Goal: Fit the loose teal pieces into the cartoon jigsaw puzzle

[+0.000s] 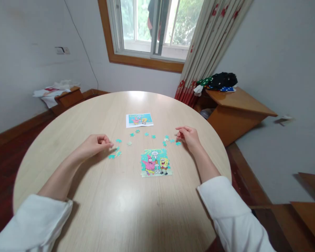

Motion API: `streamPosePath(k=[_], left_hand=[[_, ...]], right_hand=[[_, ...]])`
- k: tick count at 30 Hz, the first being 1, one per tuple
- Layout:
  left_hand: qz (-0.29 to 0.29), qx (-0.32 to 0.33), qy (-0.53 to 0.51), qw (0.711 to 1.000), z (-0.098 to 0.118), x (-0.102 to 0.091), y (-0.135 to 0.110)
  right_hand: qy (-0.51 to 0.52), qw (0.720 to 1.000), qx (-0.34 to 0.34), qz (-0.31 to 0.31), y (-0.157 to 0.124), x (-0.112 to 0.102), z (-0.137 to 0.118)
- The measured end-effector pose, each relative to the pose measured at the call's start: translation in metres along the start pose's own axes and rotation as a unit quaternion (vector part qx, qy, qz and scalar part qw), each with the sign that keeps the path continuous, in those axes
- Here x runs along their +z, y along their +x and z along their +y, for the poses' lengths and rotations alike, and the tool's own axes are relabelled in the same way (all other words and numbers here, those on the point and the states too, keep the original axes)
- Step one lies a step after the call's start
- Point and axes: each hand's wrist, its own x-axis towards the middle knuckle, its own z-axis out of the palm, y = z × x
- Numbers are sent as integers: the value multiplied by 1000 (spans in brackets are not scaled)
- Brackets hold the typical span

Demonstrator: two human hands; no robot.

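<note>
One round table (102, 206): one puzzle (156, 162), over ten loose pieces (153, 137); left hand (99, 142), right hand (189, 137) half-curled, contents unclear.

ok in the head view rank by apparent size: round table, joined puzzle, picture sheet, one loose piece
Largest to smallest, as they look:
1. Round table
2. Joined puzzle
3. Picture sheet; farther off, so true size is unsure
4. Loose piece

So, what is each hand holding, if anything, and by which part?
I cannot tell: the left hand and the right hand are near loose jigsaw pieces, but neither grip is clear.
</note>
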Motion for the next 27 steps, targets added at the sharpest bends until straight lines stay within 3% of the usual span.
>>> streamPosePath(k=[2, 5, 11, 21, 27], left_hand=[[-25, 18, 68, 997, 6, 11, -2], [-18, 48, 193, 980, 11, 23, -5], [-9, 21, 368, 929, 9, 35, -8], [-7, 19, 363, 932, 7, 38, -6], [-11, 83, 354, 932, -1, 38, -4]], right_hand=[[2, 1000, 0, -4, 0, 0, 0], [1, 1000, 0, -3, -1, 1, 0], [-15, 1000, -1, -13, -3, 1, 0], [-15, 1000, 10, -11, -4, 2, -2], [-20, 1000, 7, -17, -3, 2, 0]])
